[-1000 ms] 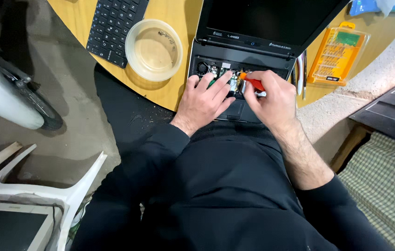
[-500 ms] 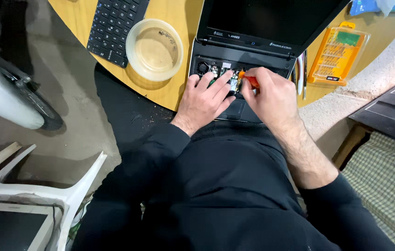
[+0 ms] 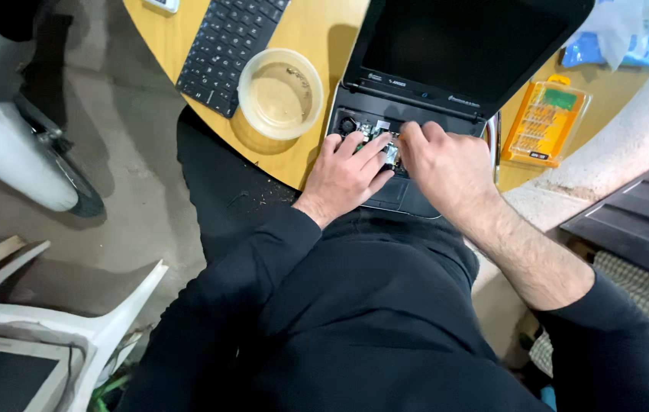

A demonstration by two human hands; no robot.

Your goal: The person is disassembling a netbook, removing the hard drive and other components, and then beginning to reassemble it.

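laptop [image 3: 447,84] black | table [image 3: 317,30] yellow-tan | screwdriver case [image 3: 544,122] orange

A makeshift repair corner in a home or small workshop: an opened laptop [image 3: 424,114] with its insides bare, a screwdriver kit [image 3: 544,123], a loose keyboard [image 3: 227,47] and a plastic chair [image 3: 57,320] on concrete floor.

laptop [image 3: 447,99] on table [image 3: 317,30] | bowl [image 3: 280,93] left | keyboard [image 3: 225,46] farther left

Both hands [image 3: 393,164] on opened laptop [image 3: 424,114]
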